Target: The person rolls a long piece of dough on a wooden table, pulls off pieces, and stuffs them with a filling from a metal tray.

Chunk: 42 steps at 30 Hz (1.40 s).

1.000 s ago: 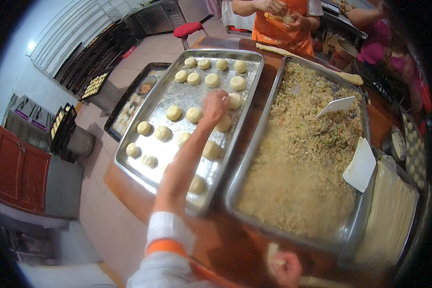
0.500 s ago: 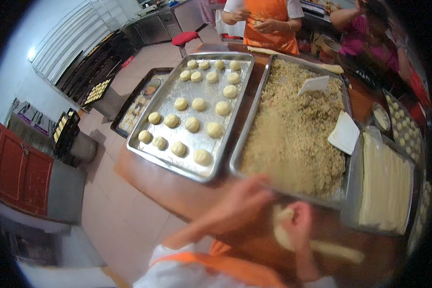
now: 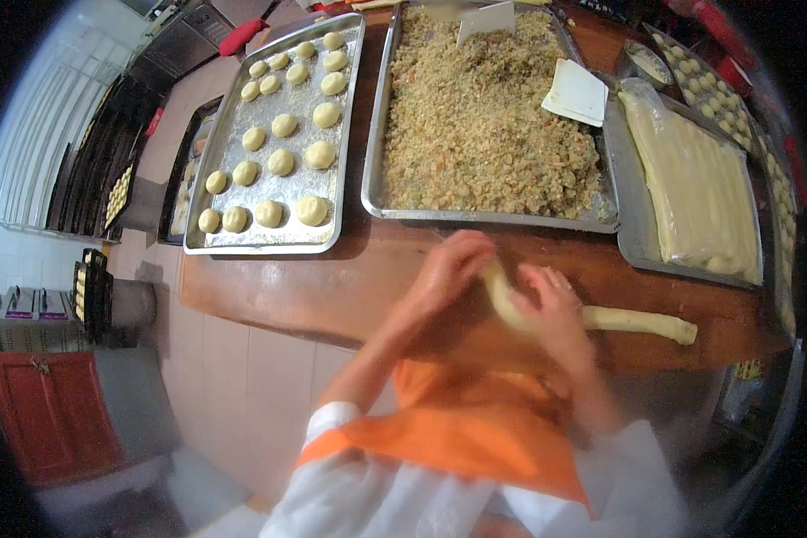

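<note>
A pale rope of dough (image 3: 641,322) lies on the wooden table in front of me, its left part curving up toward my hands. My right hand (image 3: 551,309) is closed around the rope, thumb on the near side. At the rope's upper left end, my left hand (image 3: 453,264) has its fingers curled together in a pinch on the dough; its fingertips are partly hidden and slightly blurred. Just beyond both hands stands a metal tray (image 3: 493,216) heaped with crumbly, speckled filling (image 3: 484,125). Two white scrapers (image 3: 576,92) stick out of that filling.
Left of the filling, a metal tray (image 3: 287,247) carries several round dough balls (image 3: 312,211). At right, dough strips under clear plastic (image 3: 695,184) rest in another tray. A small bowl (image 3: 647,65) and more trays of balls (image 3: 707,90) stand beyond. The wooden table's (image 3: 269,300) near edge is close to me.
The view has tilted down and turned, so the trays sit higher and the co-workers are mostly out of sight. My left hand has come to the end of the dough rope.
</note>
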{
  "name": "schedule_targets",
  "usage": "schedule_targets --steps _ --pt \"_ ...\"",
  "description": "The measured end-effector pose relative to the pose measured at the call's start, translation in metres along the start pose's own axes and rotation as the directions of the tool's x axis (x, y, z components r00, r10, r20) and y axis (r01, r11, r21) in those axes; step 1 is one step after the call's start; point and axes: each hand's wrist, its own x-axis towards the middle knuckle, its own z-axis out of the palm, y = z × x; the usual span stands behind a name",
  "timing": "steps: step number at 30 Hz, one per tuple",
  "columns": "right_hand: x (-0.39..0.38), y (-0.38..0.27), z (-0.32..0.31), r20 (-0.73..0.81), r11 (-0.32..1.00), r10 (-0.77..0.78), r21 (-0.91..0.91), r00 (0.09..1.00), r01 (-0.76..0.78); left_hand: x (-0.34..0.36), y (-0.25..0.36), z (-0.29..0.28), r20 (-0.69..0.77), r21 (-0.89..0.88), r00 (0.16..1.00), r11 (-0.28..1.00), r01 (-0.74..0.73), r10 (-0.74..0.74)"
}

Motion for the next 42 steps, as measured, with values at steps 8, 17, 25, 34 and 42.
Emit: schedule_targets --steps 8,17,25,34,42 --pt "-0.006 -0.014 0.033 0.098 0.953 0.073 -0.301 0.992 -0.040 -0.010 0.013 -0.003 0.317 0.297 0.832 0.881 0.369 -0.455" --pt "-0.008 -0.001 0.021 0.072 0.944 -0.314 0.129 0.947 0.304 -0.062 0.034 0.007 0.153 -0.409 0.922 0.826 0.387 -0.356" --pt "-0.006 -0.019 0.002 0.098 0.936 -0.313 0.200 0.945 0.290 -0.058 0.054 -0.003 0.210 -0.476 0.820 0.677 0.561 -0.532" --pt "-0.016 0.007 0.012 0.237 0.492 -0.320 0.869 0.917 -0.053 -0.038 0.078 -0.002 0.049 0.518 0.932 0.789 -0.331 0.359" --pt "-0.018 0.000 -0.003 0.324 0.835 -0.272 0.548 0.906 0.055 -0.048 0.061 0.046 -0.101 0.311 0.995 0.950 0.015 0.017"
